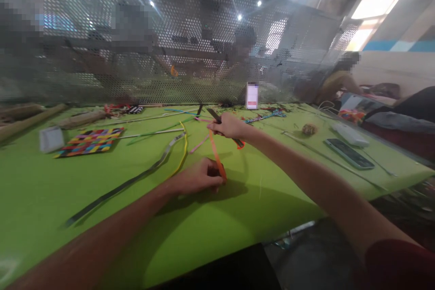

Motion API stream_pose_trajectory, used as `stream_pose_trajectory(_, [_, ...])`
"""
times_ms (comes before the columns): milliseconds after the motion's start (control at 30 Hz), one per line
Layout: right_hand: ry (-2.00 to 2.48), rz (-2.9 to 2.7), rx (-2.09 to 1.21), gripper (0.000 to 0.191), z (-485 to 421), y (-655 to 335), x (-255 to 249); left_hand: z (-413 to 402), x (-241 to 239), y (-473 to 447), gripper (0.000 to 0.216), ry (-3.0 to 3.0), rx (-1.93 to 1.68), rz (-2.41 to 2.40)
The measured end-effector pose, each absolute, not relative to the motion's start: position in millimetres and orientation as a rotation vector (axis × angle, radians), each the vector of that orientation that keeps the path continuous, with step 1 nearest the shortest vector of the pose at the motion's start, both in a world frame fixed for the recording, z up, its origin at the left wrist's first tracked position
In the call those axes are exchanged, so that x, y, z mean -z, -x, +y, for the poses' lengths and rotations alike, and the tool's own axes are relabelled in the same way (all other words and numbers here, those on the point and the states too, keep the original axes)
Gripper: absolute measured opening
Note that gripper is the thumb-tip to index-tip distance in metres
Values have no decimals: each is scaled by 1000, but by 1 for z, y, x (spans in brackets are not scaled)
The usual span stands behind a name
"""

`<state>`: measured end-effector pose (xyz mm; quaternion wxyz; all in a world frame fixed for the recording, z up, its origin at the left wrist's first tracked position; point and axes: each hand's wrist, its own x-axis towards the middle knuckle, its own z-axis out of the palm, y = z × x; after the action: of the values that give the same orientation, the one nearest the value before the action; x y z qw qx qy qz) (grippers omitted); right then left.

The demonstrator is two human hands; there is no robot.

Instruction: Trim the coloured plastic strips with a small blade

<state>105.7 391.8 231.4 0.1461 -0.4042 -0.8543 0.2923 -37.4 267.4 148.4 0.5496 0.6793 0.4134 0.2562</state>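
Observation:
My left hand [204, 176] is closed low over the table, its thumb and fingers pinching one end of a narrow orange strip [215, 152]. Further up, the strip runs to my right hand [229, 126], which is closed around a long, dark, flat tool [215, 115] that looks like a knife. The tool sticks out on both sides of the fist, and orange shows beside its lower end. Whether the strip is pinched in the right fingers or pressed against the tool is hidden. Left of my hands lie a dark grey strip [132, 173] and a yellow strip [185, 145].
A colourful woven mat [91, 141] and a white block [51, 139] lie at left on the green table [238, 231]. At right are a phone [349, 153], a white case [350, 134] and a thin stick [333, 159]. A perforated metal screen [190, 54] stands behind, with people beyond.

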Motion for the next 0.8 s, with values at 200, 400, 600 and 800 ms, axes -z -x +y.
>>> stream_pose_trajectory(200, [1170, -2557, -231, 39, 388, -96, -230, 269, -146, 38, 8, -1556, -602, 984])
stream_pose_trajectory(400, [1135, -2649, 271, 26, 393, -91, -224, 267, -149, 36, 9, -1572, -616, 984])
stream_pose_trajectory(600, [1221, -2631, 469, 37, 434, -88, -234, 264, -148, 34, 11, -1620, -566, 948])
stream_pose_trajectory(800, [1390, -2444, 620, 52, 484, -88, -266, 258, -154, 31, 12, -1796, -400, 950])
